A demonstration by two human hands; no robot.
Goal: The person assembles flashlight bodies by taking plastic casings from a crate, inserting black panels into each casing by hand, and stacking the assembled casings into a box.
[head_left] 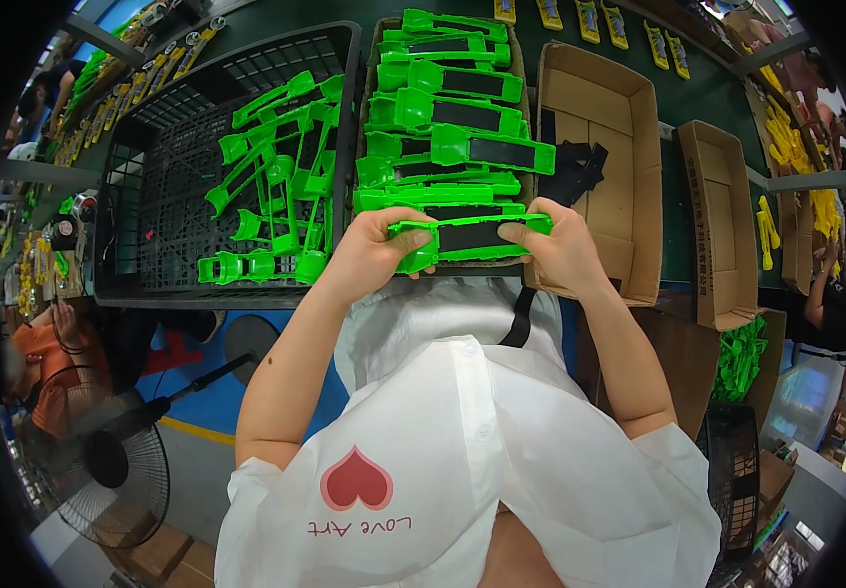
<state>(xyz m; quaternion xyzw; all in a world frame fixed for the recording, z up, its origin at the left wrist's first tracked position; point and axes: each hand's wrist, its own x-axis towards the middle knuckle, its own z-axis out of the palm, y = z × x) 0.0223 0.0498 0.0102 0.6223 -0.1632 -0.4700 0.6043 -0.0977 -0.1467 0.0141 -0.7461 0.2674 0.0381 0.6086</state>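
Between my two hands I hold a green plastic casing (457,257) with a black rectangular panel set in its middle. My left hand (379,250) is closed on its wider left end, thumb on top. At the right end my right hand (562,247) grips it, its thumb lying by the black panel's edge. Just beyond my hands, a box (365,137) is filled with a stack of similar green casings (477,116) with black panels. To its right, black flat pieces (578,169) lie in an open cardboard box (628,108).
A black plastic crate (227,51) on the left holds several loose green casings (286,176) without panels. A narrow cardboard box (712,162) stands farther right. Yellow parts (604,22) line the far side of the green table. A fan (104,461) stands at lower left; other people work at both sides.
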